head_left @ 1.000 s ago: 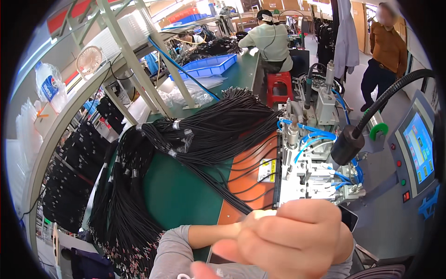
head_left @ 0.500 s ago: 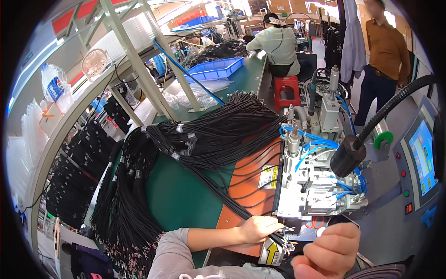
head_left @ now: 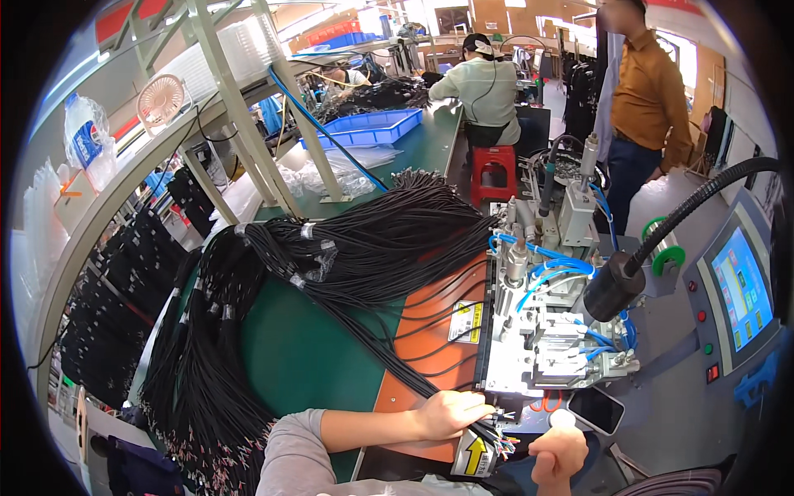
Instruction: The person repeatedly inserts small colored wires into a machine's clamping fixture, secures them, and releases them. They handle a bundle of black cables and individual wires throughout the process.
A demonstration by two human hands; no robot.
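My left hand [head_left: 453, 413] is closed around a bundle of black cables [head_left: 389, 357] at the front edge of the orange board. The cables' stripped ends, with thin coloured wires [head_left: 506, 447], stick out beyond its fingers to the right. My right hand [head_left: 561, 453] is beside those wire ends, its fingers curled in; whether anything is pinched in them is hidden. Ahead of both hands stands a metal fixture machine [head_left: 538, 331] with blue air tubes. Several single black cables lie across the orange board [head_left: 426, 302] toward it.
A phone [head_left: 597, 411], orange-handled scissors [head_left: 546, 402] and a white round object [head_left: 562, 419] lie by the machine. A black flexible-neck lamp [head_left: 616, 285] overhangs it. A touchscreen panel [head_left: 740, 281] stands right. More cable bundles [head_left: 215, 364] cover the left. Two people are beyond.
My right hand has drawn down and left, closer to the wire ends, baring the phone. My left hand keeps its grip on the cables. The standing person has shifted, and the view has turned slightly.
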